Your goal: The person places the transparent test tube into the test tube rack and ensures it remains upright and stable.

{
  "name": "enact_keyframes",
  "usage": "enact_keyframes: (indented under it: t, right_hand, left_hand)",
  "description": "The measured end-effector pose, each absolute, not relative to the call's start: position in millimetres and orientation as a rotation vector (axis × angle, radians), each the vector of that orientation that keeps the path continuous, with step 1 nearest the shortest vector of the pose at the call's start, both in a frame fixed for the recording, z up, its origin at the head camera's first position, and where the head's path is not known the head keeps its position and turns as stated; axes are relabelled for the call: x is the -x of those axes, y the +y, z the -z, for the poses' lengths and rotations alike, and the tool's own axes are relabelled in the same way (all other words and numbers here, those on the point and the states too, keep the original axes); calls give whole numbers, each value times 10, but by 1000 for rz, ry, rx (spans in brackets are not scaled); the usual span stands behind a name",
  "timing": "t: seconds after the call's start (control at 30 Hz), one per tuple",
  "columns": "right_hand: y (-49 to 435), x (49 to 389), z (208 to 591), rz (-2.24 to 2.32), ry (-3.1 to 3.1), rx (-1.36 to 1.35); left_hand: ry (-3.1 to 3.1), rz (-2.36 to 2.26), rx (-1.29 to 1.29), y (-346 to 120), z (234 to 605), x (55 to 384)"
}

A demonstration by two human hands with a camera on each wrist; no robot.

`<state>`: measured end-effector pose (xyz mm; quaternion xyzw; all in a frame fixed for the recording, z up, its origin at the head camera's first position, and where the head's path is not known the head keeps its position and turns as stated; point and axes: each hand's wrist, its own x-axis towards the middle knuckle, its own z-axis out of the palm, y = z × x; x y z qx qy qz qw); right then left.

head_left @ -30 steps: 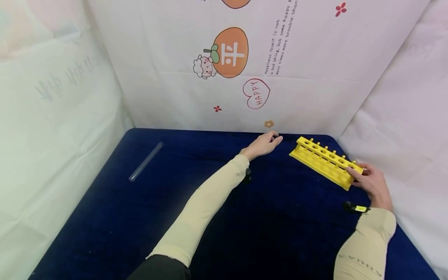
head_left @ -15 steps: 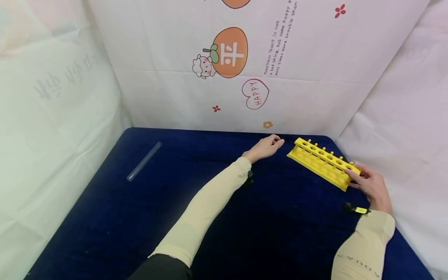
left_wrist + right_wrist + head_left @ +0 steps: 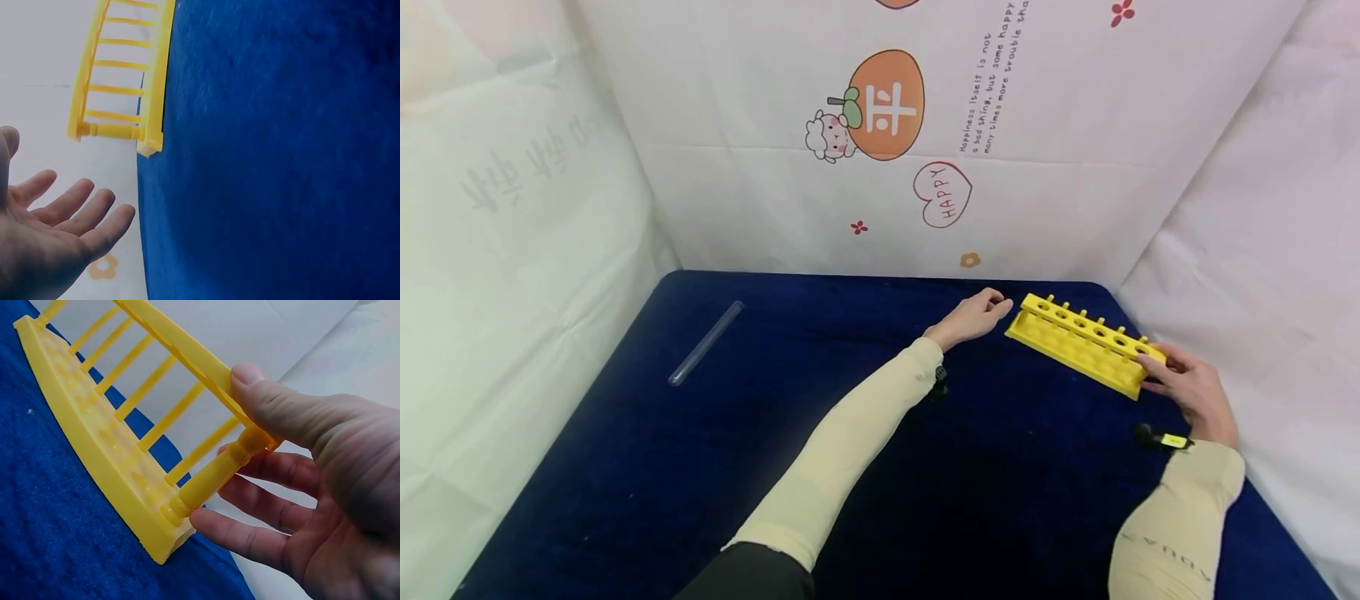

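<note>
A yellow test tube rack (image 3: 1086, 342) stands upright at the back right of the blue table, with a row of round holes along its top bar. My right hand (image 3: 1198, 396) grips its near right end. In the right wrist view the thumb (image 3: 256, 384) lies on the top bar, and the fingers curl behind the end post. Just off the rack's far left end is my left hand (image 3: 972, 318), apart from it and holding nothing. Its fingers (image 3: 90, 212) are loosely bent in the left wrist view. A clear test tube (image 3: 706, 343) lies at the table's left side.
The dark blue table (image 3: 760, 467) is walled in by white printed cloth (image 3: 760, 208) at the back and on both sides. The right-hand cloth (image 3: 1277, 317) is close beside my right hand.
The rack has shifted slightly left with my right hand. My left hand has edged right, so the gap between it and the rack is smaller. The test tube stays in place.
</note>
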<state>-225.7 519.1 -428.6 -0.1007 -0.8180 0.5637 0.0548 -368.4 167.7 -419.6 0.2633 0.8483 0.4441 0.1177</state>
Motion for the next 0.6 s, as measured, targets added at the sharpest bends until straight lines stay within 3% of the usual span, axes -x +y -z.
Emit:
enact_keyframes:
  t: [0.6]
  right_hand:
    - [5172,2211,4254,-1903,-2362,311]
  left_hand:
    - [2384,-1444,-704,1940,4310,3637]
